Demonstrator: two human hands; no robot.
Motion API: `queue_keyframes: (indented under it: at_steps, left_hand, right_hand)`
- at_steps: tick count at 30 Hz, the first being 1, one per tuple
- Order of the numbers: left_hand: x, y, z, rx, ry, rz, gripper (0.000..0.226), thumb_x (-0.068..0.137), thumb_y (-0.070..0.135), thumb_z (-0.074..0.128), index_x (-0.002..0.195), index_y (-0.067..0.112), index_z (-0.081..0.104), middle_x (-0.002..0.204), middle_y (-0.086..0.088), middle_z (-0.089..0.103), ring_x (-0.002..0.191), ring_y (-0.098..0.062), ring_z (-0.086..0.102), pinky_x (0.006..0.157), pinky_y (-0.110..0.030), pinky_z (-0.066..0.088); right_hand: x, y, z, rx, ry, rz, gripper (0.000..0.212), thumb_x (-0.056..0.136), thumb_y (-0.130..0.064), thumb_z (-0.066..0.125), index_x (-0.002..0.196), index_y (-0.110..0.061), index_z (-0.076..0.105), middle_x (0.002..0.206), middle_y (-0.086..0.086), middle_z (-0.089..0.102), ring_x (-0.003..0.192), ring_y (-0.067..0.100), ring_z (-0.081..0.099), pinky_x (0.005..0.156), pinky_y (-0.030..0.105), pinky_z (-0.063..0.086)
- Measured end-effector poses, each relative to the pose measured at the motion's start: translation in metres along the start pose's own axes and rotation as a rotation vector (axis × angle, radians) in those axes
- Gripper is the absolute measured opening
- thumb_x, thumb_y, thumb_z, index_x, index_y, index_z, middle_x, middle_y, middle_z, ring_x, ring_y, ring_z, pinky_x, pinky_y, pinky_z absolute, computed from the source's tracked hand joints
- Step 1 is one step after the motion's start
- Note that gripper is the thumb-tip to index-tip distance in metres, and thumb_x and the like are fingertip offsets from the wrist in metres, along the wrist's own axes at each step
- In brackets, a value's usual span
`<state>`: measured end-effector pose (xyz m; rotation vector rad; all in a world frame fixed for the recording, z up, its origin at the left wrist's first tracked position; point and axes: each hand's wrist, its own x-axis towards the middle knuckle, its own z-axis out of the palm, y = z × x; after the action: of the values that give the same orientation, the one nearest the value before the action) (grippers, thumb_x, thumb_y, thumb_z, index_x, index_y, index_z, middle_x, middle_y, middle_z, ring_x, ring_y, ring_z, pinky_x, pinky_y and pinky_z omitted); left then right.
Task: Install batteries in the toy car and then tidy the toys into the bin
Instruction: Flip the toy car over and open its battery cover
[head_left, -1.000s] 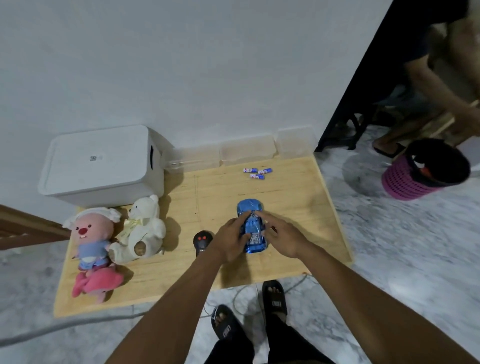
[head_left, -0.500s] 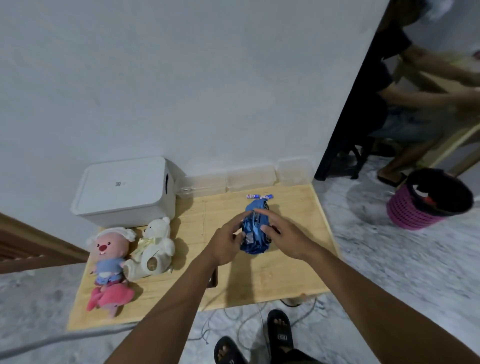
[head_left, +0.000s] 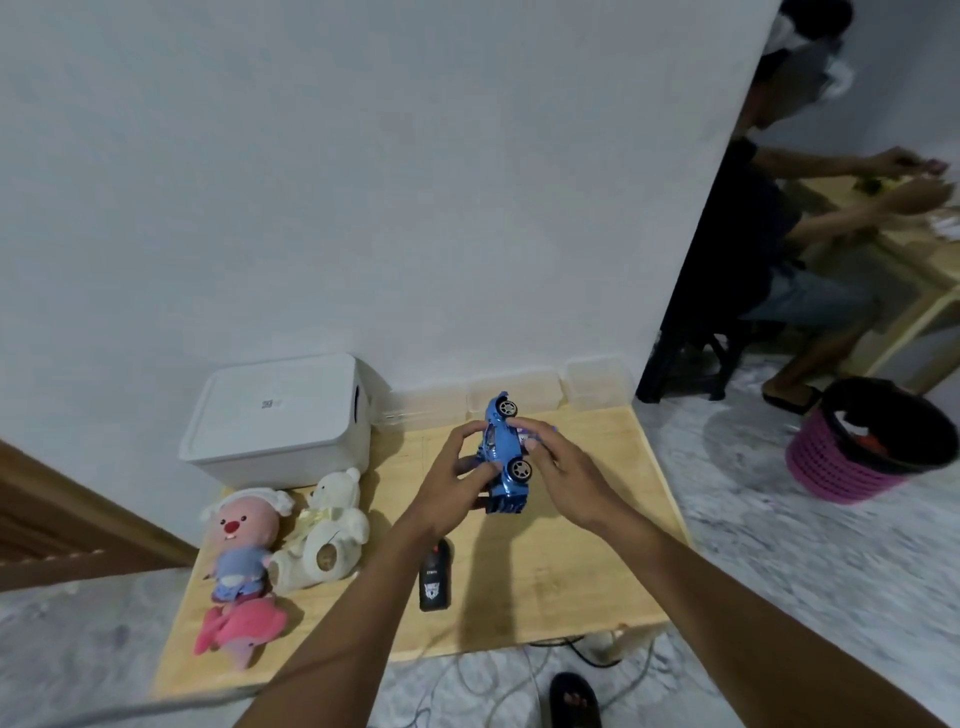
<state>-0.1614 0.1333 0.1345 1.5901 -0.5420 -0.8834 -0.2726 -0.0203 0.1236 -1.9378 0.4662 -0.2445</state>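
One toy car (head_left: 500, 448), wheels-right, lengthwise away, left hand (head_left: 448, 488), right hand (head_left: 567, 470) gripping

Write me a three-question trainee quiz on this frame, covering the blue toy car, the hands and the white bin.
1. True or false: the blue plastic toy car stands on its wheels on the pale wooden table.
2. The white plastic bin's lid is: A on; B off; C propped against the wall.
3. What black object lies on the table?
Key: 1 false, the left hand and right hand hold it turned on its side; 2 A; 3 black plastic remote control.
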Motion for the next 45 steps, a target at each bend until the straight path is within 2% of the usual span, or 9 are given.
queue_keyframes:
  at_steps: [4,8,12,16,21,27,33,39,45]
  left_hand:
    - [-0.002,0.006,-0.005,-0.021,0.005,-0.017,0.042,0.103,0.01,0.051,0.132,0.04,0.05,0.097,-0.014,0.072,0.093,-0.023,0.071,0.082,-0.04,0.061]
    - [-0.003,0.012,-0.01,-0.001,-0.005,-0.039,0.038,0.104,0.018,0.053,0.134,0.04,0.049,0.112,-0.013,0.072,0.097,-0.023,0.072,0.078,-0.032,0.059]
    - [-0.004,0.012,-0.012,-0.043,0.023,-0.017,0.032,0.102,0.019,0.058,0.129,0.034,0.05,0.123,-0.016,0.065,0.087,-0.02,0.071,0.075,-0.03,0.058]
    - [-0.006,0.014,-0.014,-0.171,0.013,-0.023,0.045,0.101,0.004,0.048,0.134,0.035,0.045,0.109,-0.013,0.069,0.087,-0.023,0.07,0.074,-0.036,0.057]
    - [-0.006,0.018,-0.016,-0.181,-0.006,-0.039,0.051,0.1,0.004,0.043,0.137,0.039,0.047,0.109,-0.009,0.071,0.099,-0.023,0.067,0.081,-0.041,0.058]
    - [-0.006,0.022,-0.015,-0.002,0.03,0.008,0.046,0.105,0.02,0.053,0.146,0.04,0.043,0.124,-0.003,0.067,0.106,-0.009,0.069,0.075,-0.021,0.057]
    - [-0.007,0.021,-0.019,0.127,-0.011,0.129,0.067,0.101,0.007,0.057,0.148,0.045,0.03,0.13,-0.007,0.062,0.099,-0.025,0.075,0.089,-0.052,0.061]
    - [-0.003,0.023,-0.02,0.236,0.007,0.163,0.049,0.099,0.011,0.059,0.137,0.039,0.046,0.128,-0.002,0.062,0.09,-0.028,0.076,0.076,-0.056,0.063]
    - [0.0,0.026,-0.022,0.338,0.006,0.195,0.067,0.085,0.016,0.08,0.135,0.039,0.043,0.128,0.001,0.064,0.082,-0.02,0.077,0.073,-0.04,0.065]
  right_hand:
    - [0.004,-0.01,-0.001,-0.014,0.0,-0.006,0.034,0.106,-0.036,0.043,0.129,-0.06,0.049,0.107,0.018,0.069,0.102,0.042,0.062,0.078,0.035,0.046]
    - [0.004,-0.021,-0.004,0.018,0.014,0.007,0.033,0.104,-0.034,0.051,0.13,-0.054,0.052,0.116,-0.014,0.069,0.113,-0.002,0.06,0.091,0.026,0.045]
    - [0.006,-0.022,-0.002,0.027,0.047,0.033,0.024,0.099,-0.042,0.057,0.12,-0.051,0.051,0.111,-0.012,0.072,0.116,0.008,0.06,0.099,0.039,0.046]
    - [0.003,-0.02,0.002,0.02,0.002,0.073,0.031,0.097,-0.052,0.055,0.127,-0.059,0.047,0.129,-0.005,0.065,0.124,0.008,0.056,0.104,0.038,0.046]
    - [0.006,-0.024,0.004,0.069,-0.053,0.045,0.036,0.099,-0.048,0.055,0.133,-0.058,0.047,0.122,0.001,0.07,0.111,0.013,0.068,0.099,0.044,0.054]
    - [0.014,-0.024,-0.003,-0.037,-0.018,0.0,0.039,0.094,-0.05,0.061,0.13,-0.06,0.049,0.129,-0.012,0.063,0.12,0.012,0.059,0.104,0.04,0.049]
    - [0.013,-0.029,-0.011,-0.13,-0.003,-0.036,0.037,0.096,-0.044,0.063,0.128,-0.056,0.051,0.091,-0.018,0.058,0.093,0.007,0.059,0.078,0.028,0.052]
    - [0.015,-0.029,-0.011,-0.167,0.038,-0.05,0.037,0.093,-0.045,0.065,0.125,-0.056,0.051,0.08,-0.008,0.054,0.086,0.017,0.063,0.07,0.031,0.053]
    - [0.018,-0.034,-0.011,-0.214,0.067,-0.074,0.036,0.092,-0.044,0.066,0.122,-0.056,0.051,0.08,0.005,0.063,0.071,0.013,0.059,0.065,0.034,0.053]
